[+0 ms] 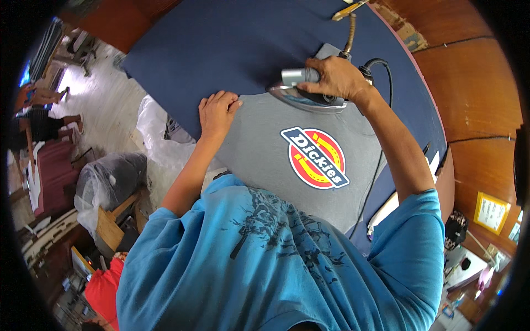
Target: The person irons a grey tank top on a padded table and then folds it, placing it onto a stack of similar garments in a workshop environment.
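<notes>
**On a dark blue table (182,55): grey garment (270,160) and iron (298,98)**

Across the near side of the table, the grey garment was laid out flat, its round printed emblem (317,158) — red and yellow, crossed by a slanting dark blue band — turned upward. At the garment's far edge the iron was positioned, its nose pointed toward the left. Its handle was clasped by the right hand (341,77), the fingers wrapped about it. The left hand (219,112) was laid over the garment's far left corner, back of the hand upward, fingers close together; whether cloth was pinched beneath them could not be told.

Beyond the right hand, a brown hose (350,36) and a curved black cord (390,83) were seen. At right, a wooden wall (475,99) was hung with a yellow-framed sheet (492,213). At left, clear plastic sheeting (152,129) was bunched beside the table, near a plastic-wrapped bundle (110,185). At lower left, red cloth (105,289) was partly hidden by the person's blue shirt (204,265) — printed in black.
</notes>
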A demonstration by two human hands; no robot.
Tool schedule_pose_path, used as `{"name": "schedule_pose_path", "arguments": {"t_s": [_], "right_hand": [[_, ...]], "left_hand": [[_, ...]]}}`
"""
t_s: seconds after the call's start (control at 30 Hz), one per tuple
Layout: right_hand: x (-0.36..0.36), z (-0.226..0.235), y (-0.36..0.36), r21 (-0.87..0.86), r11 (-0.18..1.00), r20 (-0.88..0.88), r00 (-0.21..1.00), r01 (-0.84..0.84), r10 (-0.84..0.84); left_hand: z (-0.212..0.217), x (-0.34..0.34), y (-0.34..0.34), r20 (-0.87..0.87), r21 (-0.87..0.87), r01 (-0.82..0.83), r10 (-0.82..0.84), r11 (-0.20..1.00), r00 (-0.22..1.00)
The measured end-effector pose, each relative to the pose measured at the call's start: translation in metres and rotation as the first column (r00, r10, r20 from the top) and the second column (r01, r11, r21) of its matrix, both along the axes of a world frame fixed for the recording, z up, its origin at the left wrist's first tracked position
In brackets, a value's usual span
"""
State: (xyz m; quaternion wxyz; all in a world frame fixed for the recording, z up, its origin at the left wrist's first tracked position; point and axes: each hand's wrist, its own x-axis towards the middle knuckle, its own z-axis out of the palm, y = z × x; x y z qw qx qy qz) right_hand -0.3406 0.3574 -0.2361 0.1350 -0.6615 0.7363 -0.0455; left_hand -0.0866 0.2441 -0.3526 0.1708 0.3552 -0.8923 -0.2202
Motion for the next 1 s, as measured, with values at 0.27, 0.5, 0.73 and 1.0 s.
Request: {"name": "schedule_pose_path", "arguments": {"t_s": [0.27,0.5,0.73,1.0], "right_hand": [[0.055,-0.001,-0.03,-0.011,0.975,-0.039,0.975,-0.221,0.221],[0.079,0.001,-0.047,0.024,0.953,-0.045,0.952,-0.303,0.304],[0.08,0.006,-0.05,0.116,0.914,0.015,0.921,-0.389,0.39],[0.109,0.013,-0.063,0.146,0.877,0.037,0.888,-0.458,0.458]], "left_hand": [[-0.022,0.055,0.002,-0.367,-0.061,-0.365,0.319,0.929,0.874],[-0.142,0.111,0.054,0.071,0.264,-0.282,0.272,0.923,0.96],[-0.157,0.099,0.043,0.2,0.259,-0.13,0.079,0.957,0.977],[-0.141,0.093,0.051,0.255,0.398,-0.18,0.08,0.9,0.964]]}}
